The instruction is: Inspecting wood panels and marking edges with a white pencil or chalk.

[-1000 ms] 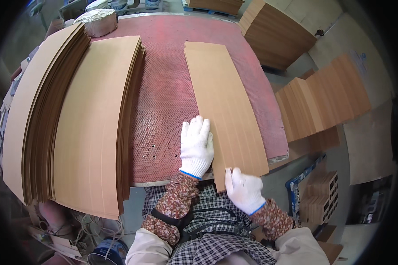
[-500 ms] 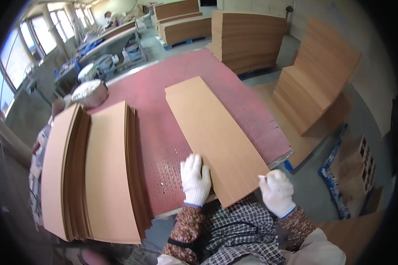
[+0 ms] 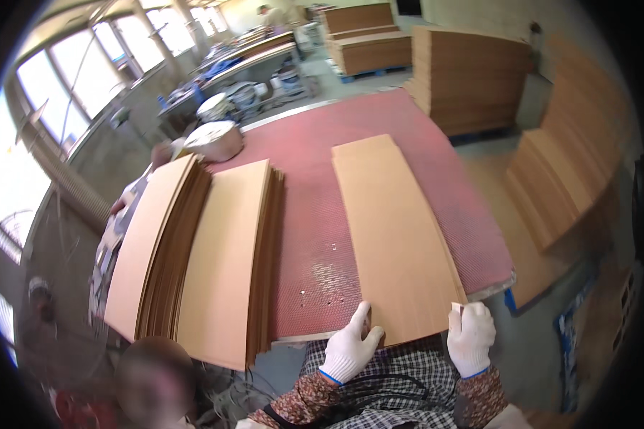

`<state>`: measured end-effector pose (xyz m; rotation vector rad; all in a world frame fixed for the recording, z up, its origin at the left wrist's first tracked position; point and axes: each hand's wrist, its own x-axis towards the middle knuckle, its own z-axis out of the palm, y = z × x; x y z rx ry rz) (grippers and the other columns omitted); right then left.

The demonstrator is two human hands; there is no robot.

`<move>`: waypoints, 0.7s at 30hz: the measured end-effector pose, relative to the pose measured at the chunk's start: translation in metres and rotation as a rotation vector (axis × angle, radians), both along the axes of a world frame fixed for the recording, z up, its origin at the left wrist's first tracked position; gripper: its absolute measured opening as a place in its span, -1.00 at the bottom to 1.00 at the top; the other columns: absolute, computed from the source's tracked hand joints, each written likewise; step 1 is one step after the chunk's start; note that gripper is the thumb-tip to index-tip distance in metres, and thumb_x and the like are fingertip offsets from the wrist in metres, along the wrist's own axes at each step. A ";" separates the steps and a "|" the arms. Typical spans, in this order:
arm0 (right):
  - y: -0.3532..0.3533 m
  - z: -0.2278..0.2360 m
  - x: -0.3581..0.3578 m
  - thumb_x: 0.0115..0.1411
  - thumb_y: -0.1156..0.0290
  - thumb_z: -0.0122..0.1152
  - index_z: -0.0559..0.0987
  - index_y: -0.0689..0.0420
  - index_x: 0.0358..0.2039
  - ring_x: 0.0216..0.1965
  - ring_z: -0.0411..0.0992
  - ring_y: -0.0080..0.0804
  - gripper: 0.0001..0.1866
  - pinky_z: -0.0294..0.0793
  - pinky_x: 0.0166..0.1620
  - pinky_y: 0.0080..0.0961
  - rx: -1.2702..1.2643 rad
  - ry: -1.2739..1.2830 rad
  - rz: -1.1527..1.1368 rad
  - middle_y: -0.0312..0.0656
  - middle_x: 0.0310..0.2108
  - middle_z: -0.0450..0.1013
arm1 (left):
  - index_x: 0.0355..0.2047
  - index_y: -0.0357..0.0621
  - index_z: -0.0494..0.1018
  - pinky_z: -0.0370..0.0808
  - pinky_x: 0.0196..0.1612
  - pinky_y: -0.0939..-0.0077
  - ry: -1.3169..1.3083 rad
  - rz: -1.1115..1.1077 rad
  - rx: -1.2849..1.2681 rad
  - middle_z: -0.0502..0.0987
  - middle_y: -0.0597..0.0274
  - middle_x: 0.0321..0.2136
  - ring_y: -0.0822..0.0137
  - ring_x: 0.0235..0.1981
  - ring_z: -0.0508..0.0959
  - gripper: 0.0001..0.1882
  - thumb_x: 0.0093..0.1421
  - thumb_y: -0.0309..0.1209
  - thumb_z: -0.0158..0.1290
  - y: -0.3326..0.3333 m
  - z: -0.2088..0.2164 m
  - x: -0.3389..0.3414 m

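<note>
A long tan board [image 3: 401,243] lies on the red, mesh-patterned tabletop [image 3: 308,264], its narrow end toward me; thin edges along its right side suggest more than one layer. My left hand [image 3: 349,348], in a white knit glove, grips the near left corner, index finger up along the side and thumb at the near edge. By the near right corner, my right hand [image 3: 472,339], gloved alike, is closed around a small pale piece [image 3: 456,308] whose kind I cannot make out. It meets the board's right edge.
Two leaning stacks of boards [image 3: 225,264] [image 3: 150,250] stand on the table's left. Behind them is a round, pale-topped container [image 3: 215,141]. Large board stacks [image 3: 472,79] [image 3: 551,179] rise behind and right. A blurred round shape [image 3: 154,379] appears at lower left; a person [image 3: 272,18] is far off.
The view has swung left, so everything sits further right. The board now points straighter away from me. My left hand has shifted from its left side to the near corner.
</note>
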<state>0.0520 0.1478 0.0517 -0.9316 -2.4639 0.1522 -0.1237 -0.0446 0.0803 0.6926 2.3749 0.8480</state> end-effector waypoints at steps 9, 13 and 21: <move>-0.006 0.008 0.002 0.52 0.22 0.07 0.62 0.24 -0.24 -0.24 0.55 0.13 -0.66 0.49 -0.17 -0.02 -0.362 0.017 0.017 0.08 -0.31 0.55 | 0.37 -0.18 0.40 0.64 0.01 0.07 -0.028 0.159 0.038 0.71 -0.15 -0.14 -0.12 -0.09 0.74 -0.32 0.39 -0.03 0.17 -0.019 0.024 -0.002; -0.006 0.021 0.005 0.57 0.15 0.06 0.67 0.26 0.01 -0.12 0.59 0.08 -0.59 0.54 -0.06 -0.11 -0.471 -0.086 0.086 0.17 -0.15 0.61 | 0.12 -0.31 0.57 0.61 -0.02 0.28 -0.113 0.189 0.372 0.71 -0.03 -0.21 0.16 -0.16 0.71 -0.52 0.42 -0.13 0.16 -0.012 0.016 -0.009; -0.003 0.041 -0.010 0.59 0.23 0.05 0.59 0.48 0.01 -0.19 0.50 0.24 -0.55 0.52 -0.08 -0.02 -0.276 0.115 0.453 0.33 -0.22 0.54 | 0.02 -0.36 0.56 0.58 0.04 0.36 -0.285 0.355 0.771 0.69 0.06 -0.20 0.31 -0.10 0.66 -0.63 0.49 -0.24 0.07 -0.024 0.030 -0.015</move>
